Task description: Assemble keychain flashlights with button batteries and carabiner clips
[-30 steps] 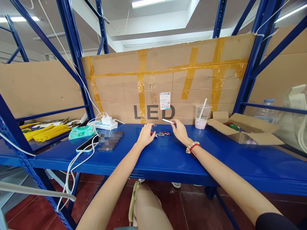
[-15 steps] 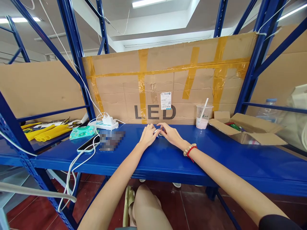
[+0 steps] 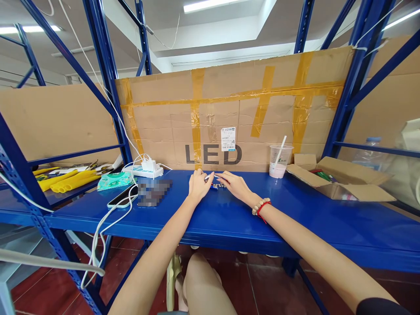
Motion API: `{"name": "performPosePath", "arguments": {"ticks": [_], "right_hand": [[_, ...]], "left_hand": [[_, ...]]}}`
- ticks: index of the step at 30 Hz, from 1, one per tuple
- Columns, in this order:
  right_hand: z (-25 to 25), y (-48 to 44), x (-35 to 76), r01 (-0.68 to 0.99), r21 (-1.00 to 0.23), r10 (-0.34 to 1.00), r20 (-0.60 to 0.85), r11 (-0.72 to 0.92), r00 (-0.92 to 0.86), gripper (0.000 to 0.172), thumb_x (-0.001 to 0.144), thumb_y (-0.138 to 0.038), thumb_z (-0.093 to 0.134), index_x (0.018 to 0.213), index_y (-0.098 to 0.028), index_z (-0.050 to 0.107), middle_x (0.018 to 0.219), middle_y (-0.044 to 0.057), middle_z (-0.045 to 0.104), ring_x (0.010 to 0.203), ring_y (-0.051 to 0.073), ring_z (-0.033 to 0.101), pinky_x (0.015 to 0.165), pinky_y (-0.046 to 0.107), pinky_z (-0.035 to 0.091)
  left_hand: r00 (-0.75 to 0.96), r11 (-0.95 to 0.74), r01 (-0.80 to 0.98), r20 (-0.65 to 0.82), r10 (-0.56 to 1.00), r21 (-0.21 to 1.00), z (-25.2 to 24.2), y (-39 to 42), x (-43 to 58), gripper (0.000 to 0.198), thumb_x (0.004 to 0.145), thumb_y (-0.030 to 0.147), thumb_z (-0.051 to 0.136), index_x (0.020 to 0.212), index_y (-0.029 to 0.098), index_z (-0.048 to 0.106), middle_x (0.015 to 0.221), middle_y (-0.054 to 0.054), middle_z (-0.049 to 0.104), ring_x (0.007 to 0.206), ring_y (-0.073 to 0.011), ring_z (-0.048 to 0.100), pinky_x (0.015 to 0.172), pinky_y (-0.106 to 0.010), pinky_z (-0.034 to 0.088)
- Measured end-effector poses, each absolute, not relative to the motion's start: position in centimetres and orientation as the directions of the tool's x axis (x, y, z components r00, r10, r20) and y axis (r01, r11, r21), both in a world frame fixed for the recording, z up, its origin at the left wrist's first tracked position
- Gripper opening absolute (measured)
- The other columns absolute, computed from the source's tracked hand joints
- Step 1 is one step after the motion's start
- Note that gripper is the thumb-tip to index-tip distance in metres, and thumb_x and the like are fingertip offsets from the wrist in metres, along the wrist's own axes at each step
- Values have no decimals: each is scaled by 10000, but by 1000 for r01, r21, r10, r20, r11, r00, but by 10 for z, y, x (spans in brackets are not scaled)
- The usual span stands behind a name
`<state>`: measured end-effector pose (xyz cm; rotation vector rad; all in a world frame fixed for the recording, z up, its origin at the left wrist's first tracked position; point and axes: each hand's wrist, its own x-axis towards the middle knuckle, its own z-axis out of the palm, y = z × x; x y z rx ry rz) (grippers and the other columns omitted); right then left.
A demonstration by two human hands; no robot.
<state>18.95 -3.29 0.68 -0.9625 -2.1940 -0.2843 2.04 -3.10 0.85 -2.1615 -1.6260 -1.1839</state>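
Observation:
Close together over the blue shelf, both hands are closed in a pinch. My left hand (image 3: 198, 185) has thumb and fingers on a small slender silvery piece (image 3: 207, 177), mostly covered by the fingers. My right hand (image 3: 236, 185), with a beaded bracelet and a red cord on its wrist, grips a thin dark piece (image 3: 220, 178) that points toward the left hand. Whether the two pieces are joined, I cannot tell. Just below the fingertips lie several tiny shiny bits (image 3: 218, 186), too small to name.
On the blue shelf (image 3: 210, 218), a phone (image 3: 122, 197), a green packet (image 3: 115, 180) and a white power strip (image 3: 144, 169) with cables are at left. Right of the hands are a cup with a straw (image 3: 278, 162) and an open carton (image 3: 341, 175). Behind stands a cardboard panel (image 3: 157, 131).
My hands have drawn slightly apart, the left one shifting left. The thin pieces between them and the shiny bits beneath show more now.

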Motion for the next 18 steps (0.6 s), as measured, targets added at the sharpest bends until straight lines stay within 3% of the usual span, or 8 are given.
{"name": "performPosePath", "arguments": {"ticks": [6, 10, 13, 18], "right_hand": [[4, -30, 189, 690, -132, 552, 713, 712, -433, 358, 940, -343, 320, 1202, -248, 544, 934, 33, 614, 770, 149, 595, 623, 240, 440], [3, -27, 188, 673, -180, 555, 731, 718, -396, 344, 926, -353, 360, 1184, -237, 555, 962, 33, 621, 833, 155, 598, 666, 242, 444], [3, -26, 188, 688, -189, 570, 729, 701, -380, 345, 913, -363, 391, 1181, -227, 560, 946, 37, 630, 771, 151, 597, 650, 242, 434], [5, -30, 187, 713, -140, 589, 682, 687, -433, 334, 905, -338, 402, 1166, -217, 572, 896, 41, 645, 722, 147, 580, 605, 233, 389]], "left_hand": [[161, -467, 839, 691, 705, 280, 6, -28, 20, 395, 908, 384, 360, 616, 171, 520, 792, -37, 513, 805, -154, 515, 752, -277, 432], [231, -520, 812, 672, 704, 265, 5, -29, 21, 286, 936, 333, 297, 805, 193, 509, 880, -29, 537, 883, -148, 521, 732, -245, 436], [279, -549, 791, 639, 717, 271, 6, -31, 21, 243, 948, 309, 253, 906, 213, 472, 935, -20, 559, 928, -144, 523, 734, -239, 427], [267, -519, 810, 618, 740, 272, 8, -35, 22, 229, 938, 311, 267, 867, 218, 464, 908, -9, 583, 910, -152, 536, 722, -247, 420]]}}
